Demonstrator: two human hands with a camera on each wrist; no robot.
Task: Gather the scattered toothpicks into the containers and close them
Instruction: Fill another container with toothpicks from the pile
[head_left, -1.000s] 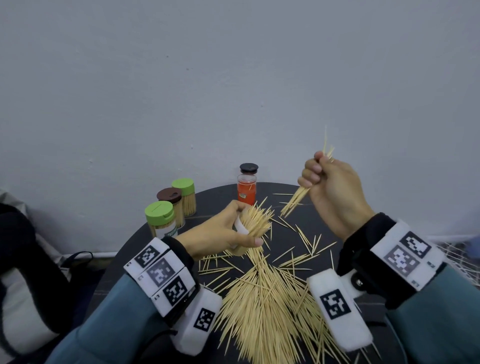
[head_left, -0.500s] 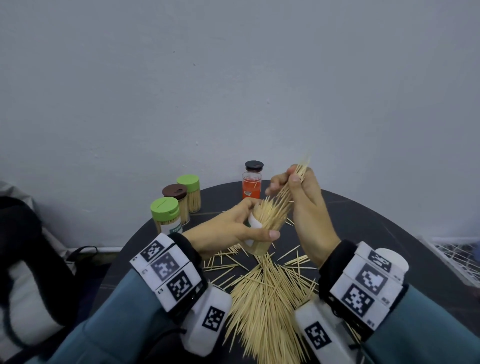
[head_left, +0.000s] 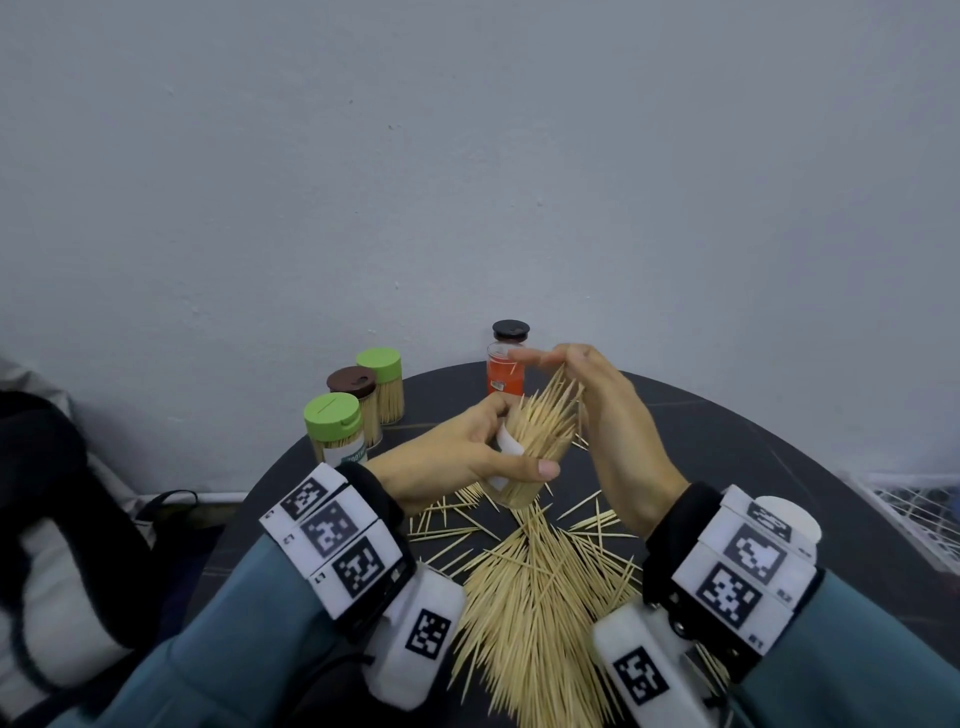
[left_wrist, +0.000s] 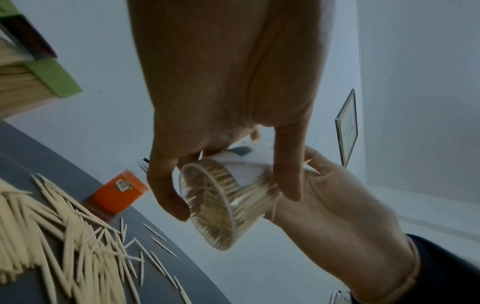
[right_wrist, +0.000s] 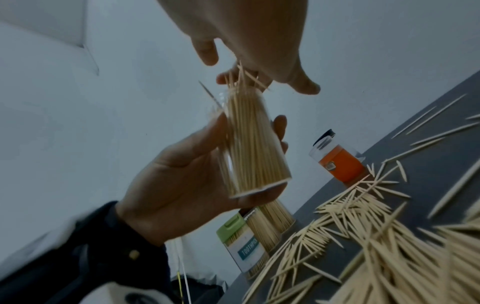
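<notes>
My left hand (head_left: 480, 453) grips a clear toothpick container (head_left: 513, 493), lidless and tilted, above the round dark table (head_left: 727, 457). The container is packed with toothpicks (head_left: 543, 423) whose tips fan out of its mouth. My right hand (head_left: 571, 374) is over those tips with fingers stretched out, touching them and holding nothing. The right wrist view shows the container (right_wrist: 249, 148) in my left palm (right_wrist: 187, 174) with my right hand (right_wrist: 259, 51) just above its mouth. A big pile of loose toothpicks (head_left: 530, 597) lies on the table under both wrists.
At the table's back left stand three closed containers: a green-lidded one (head_left: 332, 415), a brown-lidded one (head_left: 351, 382) and another green-lidded one (head_left: 379, 361). An orange jar with a black lid (head_left: 506, 376) stands behind my hands. A dark bag (head_left: 52, 519) sits left; a wire rack (head_left: 924, 509) right.
My right hand brought a bundle of toothpicks from the upper right to the container, let it go inside, and now has straight fingers over the tips. The left hand kept hold of the container.
</notes>
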